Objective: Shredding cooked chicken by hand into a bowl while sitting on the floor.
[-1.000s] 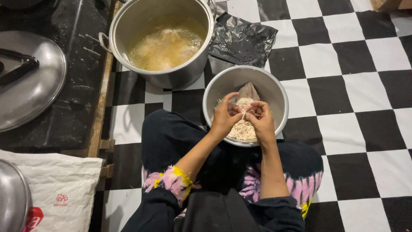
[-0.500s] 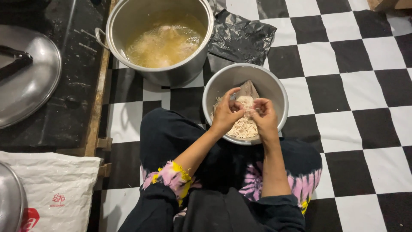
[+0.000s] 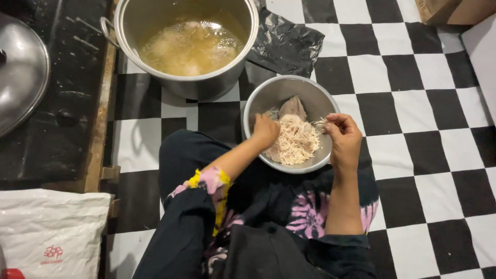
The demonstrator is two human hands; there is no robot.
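A steel bowl [image 3: 268,95] rests on my lap and holds a heap of pale shredded chicken [image 3: 294,142] with a larger unshredded piece [image 3: 293,107] at its far side. My left hand [image 3: 265,130] is curled into the bowl, touching the left side of the shreds. My right hand [image 3: 342,138] is over the bowl's right rim, fingers pinched on a few thin strands of meat. The two hands are apart, with the heap between them.
A big steel pot [image 3: 186,46] of yellowish broth with chicken pieces stands on the checkered floor [image 3: 413,103] ahead. Black plastic [image 3: 289,44] lies beside it. A pot lid [image 3: 20,77] sits at left on a dark surface. A white plastic bag [image 3: 51,232] lies at lower left.
My hands, held together over the meat, have pulled apart: left to the heap's left side, right out to the bowl's right rim with strands. The view has shifted slightly.
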